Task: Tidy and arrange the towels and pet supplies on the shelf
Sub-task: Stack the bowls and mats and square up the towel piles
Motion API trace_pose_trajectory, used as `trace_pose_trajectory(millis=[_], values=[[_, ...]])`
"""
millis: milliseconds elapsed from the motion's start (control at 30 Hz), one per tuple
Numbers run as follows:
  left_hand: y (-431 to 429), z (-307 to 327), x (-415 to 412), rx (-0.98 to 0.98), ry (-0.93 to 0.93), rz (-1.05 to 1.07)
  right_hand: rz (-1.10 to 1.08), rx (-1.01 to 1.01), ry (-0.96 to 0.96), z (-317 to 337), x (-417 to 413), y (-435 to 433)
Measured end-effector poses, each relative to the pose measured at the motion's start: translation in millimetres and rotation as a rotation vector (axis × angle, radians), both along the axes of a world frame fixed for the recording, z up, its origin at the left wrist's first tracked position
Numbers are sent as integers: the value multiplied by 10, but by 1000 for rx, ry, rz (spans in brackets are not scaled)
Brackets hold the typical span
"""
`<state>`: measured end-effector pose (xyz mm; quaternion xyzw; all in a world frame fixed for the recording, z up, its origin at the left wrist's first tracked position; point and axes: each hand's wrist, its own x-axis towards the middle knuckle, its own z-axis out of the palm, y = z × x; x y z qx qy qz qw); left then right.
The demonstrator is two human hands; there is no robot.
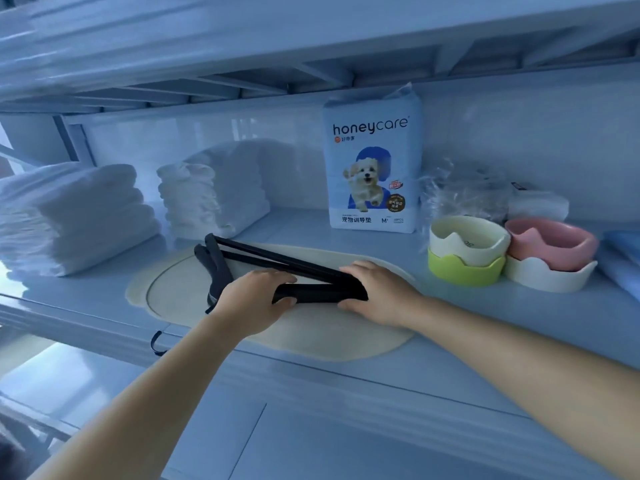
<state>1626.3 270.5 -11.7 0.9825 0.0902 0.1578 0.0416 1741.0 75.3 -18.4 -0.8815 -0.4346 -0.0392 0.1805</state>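
Partly covered leash [313, 293], left hand [254, 299], right hand [379, 293] gripping

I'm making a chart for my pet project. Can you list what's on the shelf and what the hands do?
Hands: left hand and right hand grip the black strap
Under it: beige mat
Left side: two white towel stacks
Back: pad pack, upright
Right side: cream bowl in green bowl, pink bowl in white bowl
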Motion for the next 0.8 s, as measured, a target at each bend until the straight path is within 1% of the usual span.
trace_pose_trajectory(millis=[200,467,733,800], values=[[284,-52,10,44,29,-57,-105,-71,25,2,-62,158],[333,15,52,76,69,-120,-196,-153,27,34,-135,203],[332,29,54,95,72,-197,-242,-82,98,61,-180,132],[327,37,60,101,75,-206,-241,-68,90,53,-191,121]])
